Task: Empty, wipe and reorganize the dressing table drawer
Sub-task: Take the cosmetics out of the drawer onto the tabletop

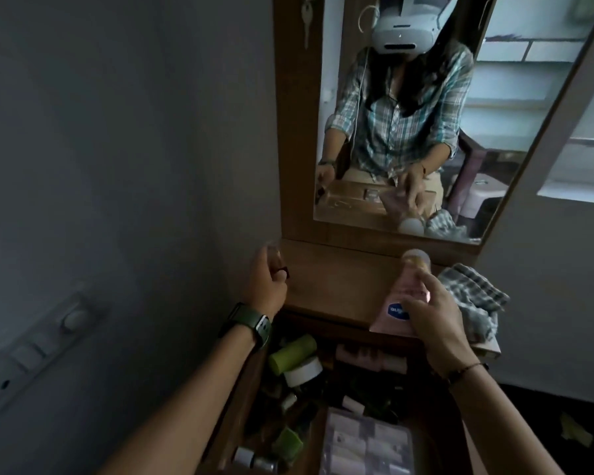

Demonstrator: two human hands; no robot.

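On the tabletop [340,269], right hand [432,313] round pink tube [402,299]; left hand [266,279] gripping something small.

Right hand [432,313]: grips a pink tube [403,296] over the table [340,279], cap toward the mirror [402,114]. Left hand [266,282]: curled round a small, blurred object at the table's left edge. Checked cloth [474,296]: bunched beside the tube. Open drawer [326,402]: green tube [292,353], white-lidded jar [304,371], small bottles, packets.

Small item in left hand [267,279] blurred, unidentifiable; drawer [330,406] contents dim, cut by bottom edge.
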